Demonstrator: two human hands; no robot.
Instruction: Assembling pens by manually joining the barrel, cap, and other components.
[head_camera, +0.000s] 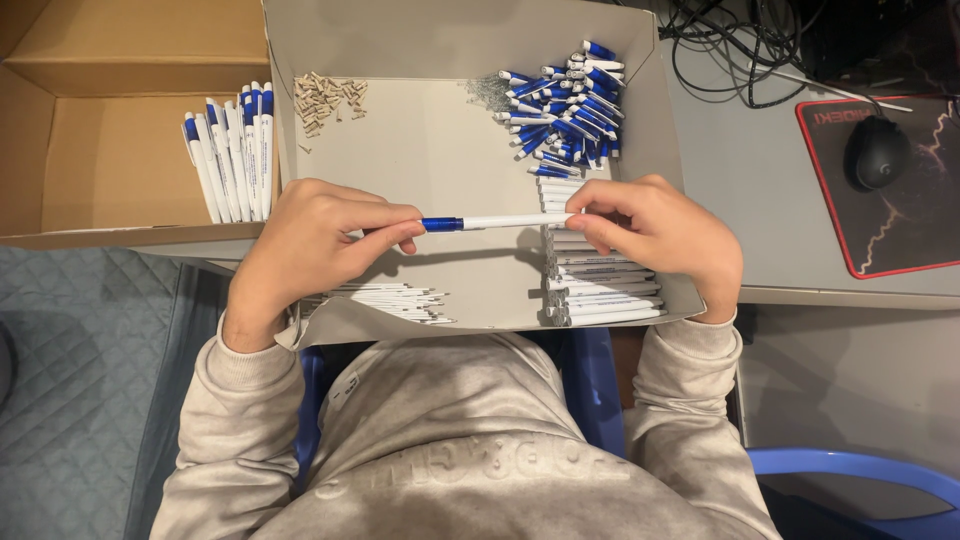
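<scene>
While both hands meet over the grey tray (440, 150), a single pen (490, 223) is held level between them, above the middle of the tray floor. Left of the tray, an open cardboard box (110, 160) holds a row of finished white-and-blue pens (232, 150) leaning against its right wall. Inside the tray, at its far left corner, lies a small heap of beige short parts (328, 98). The left hand (310, 245) closes around the blue end of the pen, the thumb and the forefinger pinching it; what sticks out under the fingers is probably a thin refill, but the view is not sharp enough. Below this hand, at the near edge of the tray, lie thin white refills (385, 298). The right hand (660, 235) pinches the white end of the pen with the fingertips pressed together. Under it, white barrels (600, 290) are stacked along the right side of the tray, and blue pen pieces (570, 110) are piled in its far right corner. Right of the tray, a black mouse (877, 152) rests on a dark pad (900, 230).
</scene>
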